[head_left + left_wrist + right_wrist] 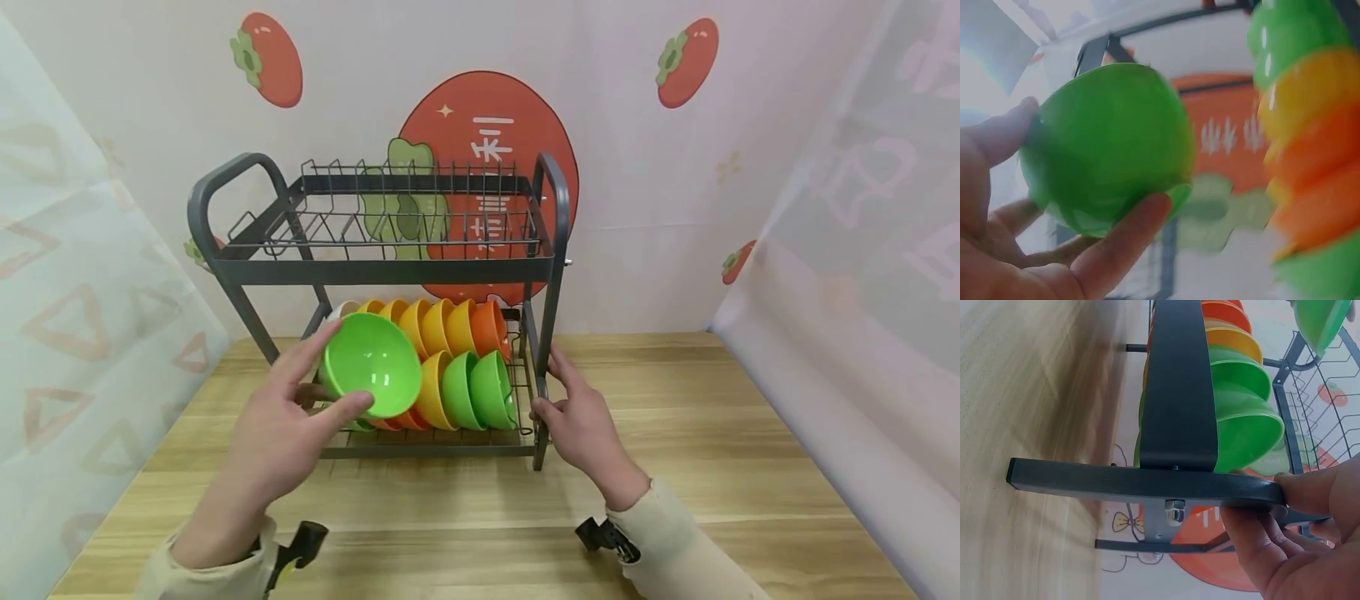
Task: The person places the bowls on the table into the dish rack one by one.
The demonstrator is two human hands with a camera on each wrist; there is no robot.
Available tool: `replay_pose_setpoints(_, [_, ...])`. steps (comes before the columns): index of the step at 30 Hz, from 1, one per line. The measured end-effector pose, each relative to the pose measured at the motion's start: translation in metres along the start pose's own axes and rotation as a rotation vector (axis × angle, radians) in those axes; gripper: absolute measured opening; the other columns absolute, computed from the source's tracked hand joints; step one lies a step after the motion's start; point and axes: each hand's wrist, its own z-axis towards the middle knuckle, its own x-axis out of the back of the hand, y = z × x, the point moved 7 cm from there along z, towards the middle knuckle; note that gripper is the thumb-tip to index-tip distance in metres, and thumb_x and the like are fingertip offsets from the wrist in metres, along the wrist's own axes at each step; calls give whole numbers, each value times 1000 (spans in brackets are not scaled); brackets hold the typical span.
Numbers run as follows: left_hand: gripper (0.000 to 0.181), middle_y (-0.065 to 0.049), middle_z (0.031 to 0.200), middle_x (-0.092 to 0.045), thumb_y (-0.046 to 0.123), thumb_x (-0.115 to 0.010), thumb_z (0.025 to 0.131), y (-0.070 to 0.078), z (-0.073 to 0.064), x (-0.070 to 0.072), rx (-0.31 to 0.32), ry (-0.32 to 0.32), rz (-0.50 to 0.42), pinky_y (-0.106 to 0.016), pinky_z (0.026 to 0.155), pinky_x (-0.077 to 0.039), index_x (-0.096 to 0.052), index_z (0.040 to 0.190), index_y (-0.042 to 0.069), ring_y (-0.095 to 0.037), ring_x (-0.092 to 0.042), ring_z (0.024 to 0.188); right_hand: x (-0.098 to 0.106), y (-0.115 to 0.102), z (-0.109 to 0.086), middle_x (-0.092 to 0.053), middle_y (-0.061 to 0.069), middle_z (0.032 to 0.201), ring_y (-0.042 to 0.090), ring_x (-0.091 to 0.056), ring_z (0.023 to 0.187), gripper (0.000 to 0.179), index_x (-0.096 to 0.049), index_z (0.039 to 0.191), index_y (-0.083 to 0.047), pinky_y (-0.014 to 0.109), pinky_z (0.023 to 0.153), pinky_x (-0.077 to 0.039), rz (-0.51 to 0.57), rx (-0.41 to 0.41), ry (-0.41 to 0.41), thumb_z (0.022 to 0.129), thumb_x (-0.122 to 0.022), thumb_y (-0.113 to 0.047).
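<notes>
My left hand [281, 425] grips a green bowl [375, 367] by its rim and side, thumb toward the near edge, with the bowl's hollow facing the head camera. In the left wrist view the bowl's outside [1110, 144] shows between thumb and fingers. It is held in front of the lower tier of a dark metal dish rack [390, 271]. My right hand [588, 417] grips the rack's front right upright, thumb in front and fingers behind it, as the right wrist view shows. Two rows of tilted bowls stand on the lower tier; the held bowl hides some of them.
The back row holds yellow bowls [431, 325] with an orange bowl [489, 327] at its right end. Green bowls [491, 392] end the front row. The upper wire tier [405, 225] spans above. Beneath is a wooden table [450, 525], with a printed cloth [637, 192] behind.
</notes>
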Motion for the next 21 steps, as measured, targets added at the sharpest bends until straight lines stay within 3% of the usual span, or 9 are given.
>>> replay_pose_setpoints(5, [84, -15, 147, -41, 32, -85, 80, 5, -5, 24, -121, 119, 347, -49, 72, -55, -44, 153, 23, -38, -62, 96, 0, 3, 1, -46, 13, 150, 18, -72, 75, 81, -21, 160, -19, 31, 54, -53, 20, -12, -1, 95, -65, -1])
replay_pose_setpoints(9, [85, -21, 149, -38, 28, -88, 76, 3, -5, 24, -193, 148, 558, -60, 69, -49, -47, 150, 23, -49, -56, 104, 0, 3, 1, -46, 13, 149, 17, -72, 75, 81, -22, 160, -19, 32, 52, -52, 18, -10, 4, 95, -65, -1])
replay_pose_setpoints(13, [85, -28, 146, -38, 23, -89, 73, -8, -2, 11, -261, 153, 659, -60, 73, -48, -50, 148, 21, -55, -56, 96, 0, 3, 0, -45, 12, 151, 16, -72, 75, 80, -21, 161, -20, 33, 52, -52, 21, -24, -3, 96, -64, -1])
replay_pose_setpoints(16, [84, -29, 146, -38, 19, -90, 73, -18, 0, 2, -265, 147, 715, -56, 72, -46, -51, 147, 20, -53, -54, 84, -1, 4, 0, -44, 11, 151, 15, -72, 76, 80, -20, 161, -20, 33, 53, -52, 27, -32, -9, 96, -64, -2])
replay_pose_setpoints(21, [85, -30, 145, -38, 14, -91, 70, -37, 10, -11, -285, 102, 769, -45, 66, -41, -52, 146, 18, -47, -53, 82, -1, 4, 1, -44, 12, 151, 17, -72, 75, 80, -21, 160, -18, 32, 50, -50, 24, -19, -3, 95, -65, -1])
